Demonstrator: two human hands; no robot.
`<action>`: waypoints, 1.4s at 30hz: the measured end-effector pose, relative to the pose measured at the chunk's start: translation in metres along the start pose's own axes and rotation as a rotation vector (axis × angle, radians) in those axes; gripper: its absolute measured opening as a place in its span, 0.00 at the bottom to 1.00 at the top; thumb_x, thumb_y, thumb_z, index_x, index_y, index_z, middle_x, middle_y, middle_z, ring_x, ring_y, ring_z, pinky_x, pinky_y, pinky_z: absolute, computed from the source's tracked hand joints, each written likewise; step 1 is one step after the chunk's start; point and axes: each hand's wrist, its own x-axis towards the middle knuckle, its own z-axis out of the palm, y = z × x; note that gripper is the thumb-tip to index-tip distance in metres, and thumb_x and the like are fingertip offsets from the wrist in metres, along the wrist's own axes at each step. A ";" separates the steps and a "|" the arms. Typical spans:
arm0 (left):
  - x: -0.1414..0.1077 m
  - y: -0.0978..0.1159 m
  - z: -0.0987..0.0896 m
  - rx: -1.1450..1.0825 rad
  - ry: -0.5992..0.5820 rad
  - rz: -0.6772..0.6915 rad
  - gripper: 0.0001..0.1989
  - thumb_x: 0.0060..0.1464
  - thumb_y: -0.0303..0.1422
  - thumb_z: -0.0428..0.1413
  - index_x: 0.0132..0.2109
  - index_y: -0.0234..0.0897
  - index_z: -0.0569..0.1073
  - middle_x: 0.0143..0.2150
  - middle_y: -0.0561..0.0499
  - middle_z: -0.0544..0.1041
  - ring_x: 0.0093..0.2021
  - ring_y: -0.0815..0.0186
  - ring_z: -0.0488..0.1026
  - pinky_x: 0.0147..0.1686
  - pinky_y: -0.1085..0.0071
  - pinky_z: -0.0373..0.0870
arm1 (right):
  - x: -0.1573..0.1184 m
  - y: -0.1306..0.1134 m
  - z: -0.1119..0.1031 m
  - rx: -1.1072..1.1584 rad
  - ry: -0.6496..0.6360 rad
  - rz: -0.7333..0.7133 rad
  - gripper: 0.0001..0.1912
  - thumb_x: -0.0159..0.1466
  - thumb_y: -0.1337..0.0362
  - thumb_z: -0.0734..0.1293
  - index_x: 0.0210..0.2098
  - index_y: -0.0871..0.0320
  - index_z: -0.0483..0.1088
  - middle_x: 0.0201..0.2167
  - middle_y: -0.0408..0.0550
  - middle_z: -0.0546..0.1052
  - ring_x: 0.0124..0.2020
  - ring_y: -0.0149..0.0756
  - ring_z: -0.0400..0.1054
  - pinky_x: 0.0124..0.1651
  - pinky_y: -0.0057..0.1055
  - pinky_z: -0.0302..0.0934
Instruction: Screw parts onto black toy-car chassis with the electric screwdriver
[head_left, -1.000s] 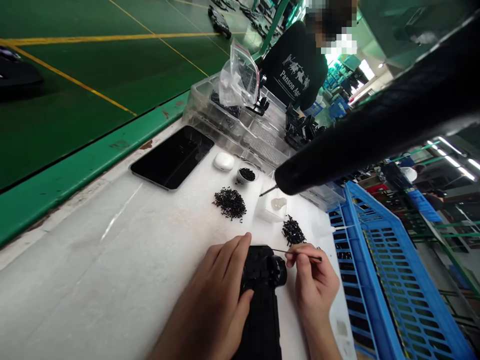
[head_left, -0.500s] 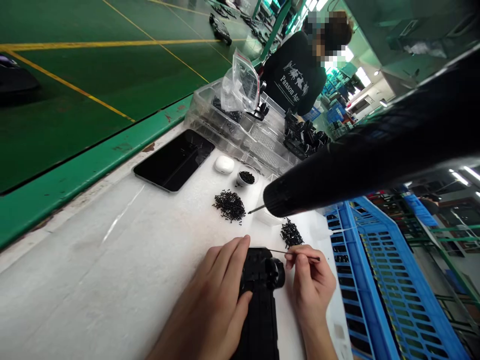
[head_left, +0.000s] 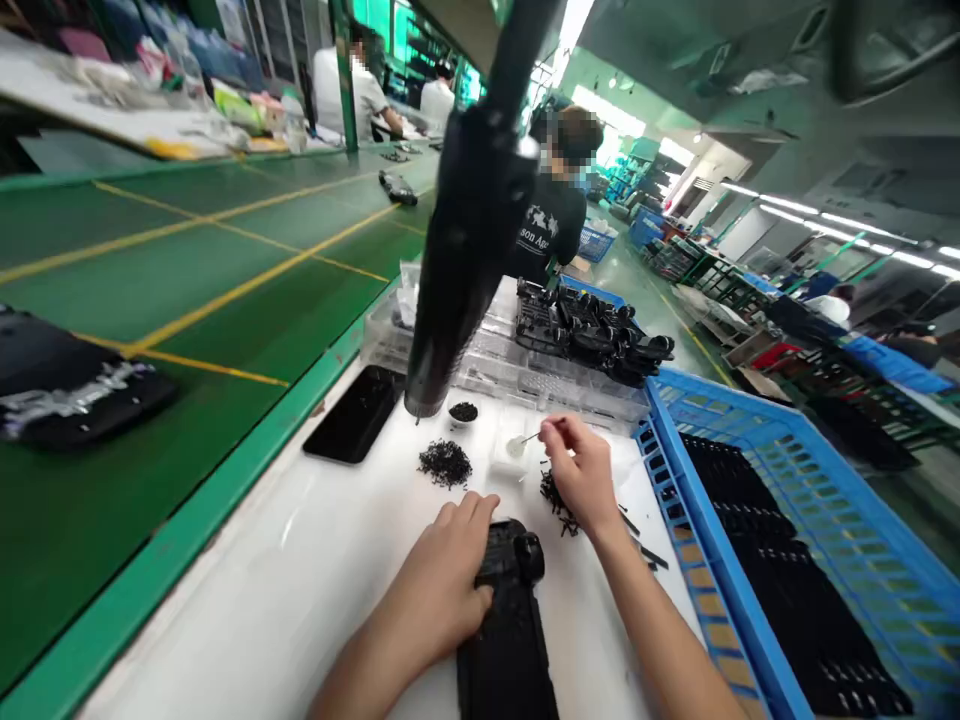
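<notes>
A black toy car chassis (head_left: 506,650) with a wheel at its upper right lies on the white tabletop. My left hand (head_left: 448,565) grips its left side near the far end, thumb on top. Farther forward, my right hand (head_left: 577,468) pinches a thin dark stick (head_left: 532,437). The stick's tip is at a small white square container (head_left: 510,465) holding a pale substance. A pile of small black parts (head_left: 557,500) is partly hidden by my right hand. Left of the container are a heap of small black screws (head_left: 445,464) and a small cup (head_left: 463,413) of screws.
A black power screwdriver (head_left: 457,260) hangs over the table. A phone (head_left: 354,415) lies at the left. Clear plastic trays (head_left: 487,375) and several black chassis (head_left: 592,325) stand at the back. A blue crate (head_left: 679,505) holding black parts is at the right. A person (head_left: 551,220) sits beyond.
My right hand has moved forward with the stick, from the chassis's far end to the white container. My left hand stays on the chassis. The head view has tilted up, showing more room.
</notes>
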 end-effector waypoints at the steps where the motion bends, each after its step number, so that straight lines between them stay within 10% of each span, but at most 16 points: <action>1: 0.002 0.001 -0.004 -0.009 -0.030 -0.014 0.38 0.44 0.22 0.56 0.66 0.38 0.66 0.59 0.43 0.72 0.57 0.50 0.71 0.56 0.53 0.73 | 0.002 0.000 0.003 -0.002 -0.042 -0.012 0.12 0.73 0.57 0.63 0.37 0.57 0.73 0.29 0.43 0.75 0.30 0.32 0.66 0.36 0.30 0.58; 7: 0.012 0.003 -0.020 -0.153 -0.165 -0.091 0.43 0.42 0.27 0.62 0.68 0.35 0.64 0.63 0.40 0.69 0.63 0.47 0.66 0.64 0.53 0.64 | 0.006 0.005 0.012 0.090 -0.158 0.005 0.11 0.69 0.61 0.66 0.32 0.57 0.73 0.25 0.40 0.73 0.27 0.32 0.65 0.33 0.29 0.55; 12: 0.019 0.002 -0.027 -0.156 -0.230 -0.122 0.47 0.41 0.29 0.65 0.70 0.34 0.61 0.64 0.40 0.69 0.65 0.48 0.66 0.63 0.59 0.66 | -0.009 0.013 0.005 0.137 -0.130 0.122 0.17 0.68 0.58 0.68 0.54 0.57 0.71 0.31 0.42 0.76 0.28 0.33 0.68 0.34 0.29 0.59; 18: 0.020 -0.003 -0.030 -0.212 -0.244 -0.130 0.49 0.41 0.30 0.66 0.71 0.35 0.59 0.63 0.40 0.70 0.61 0.48 0.69 0.60 0.58 0.69 | -0.053 0.016 0.000 0.115 -0.344 0.096 0.04 0.63 0.66 0.70 0.32 0.56 0.78 0.31 0.43 0.76 0.30 0.32 0.69 0.37 0.28 0.60; 27: 0.021 -0.015 -0.026 -0.290 -0.220 -0.111 0.47 0.42 0.31 0.68 0.69 0.35 0.62 0.60 0.41 0.71 0.58 0.49 0.70 0.58 0.58 0.68 | -0.049 0.018 0.015 -0.030 -0.523 0.140 0.05 0.62 0.67 0.70 0.32 0.54 0.80 0.34 0.44 0.77 0.36 0.36 0.70 0.39 0.30 0.55; 34: 0.033 -0.028 -0.023 -0.367 -0.146 -0.148 0.23 0.65 0.41 0.52 0.63 0.37 0.67 0.44 0.49 0.78 0.37 0.63 0.73 0.39 0.67 0.70 | -0.057 0.017 0.020 -0.084 -0.521 0.198 0.04 0.64 0.66 0.68 0.34 0.55 0.76 0.36 0.45 0.76 0.37 0.35 0.69 0.37 0.30 0.52; 42: 0.049 -0.023 -0.026 -0.298 -0.145 -0.144 0.17 0.61 0.36 0.53 0.55 0.35 0.73 0.36 0.51 0.81 0.32 0.63 0.73 0.35 0.68 0.66 | -0.058 0.013 0.017 -0.110 -0.512 0.191 0.05 0.67 0.66 0.65 0.36 0.55 0.73 0.39 0.44 0.76 0.39 0.34 0.70 0.37 0.30 0.50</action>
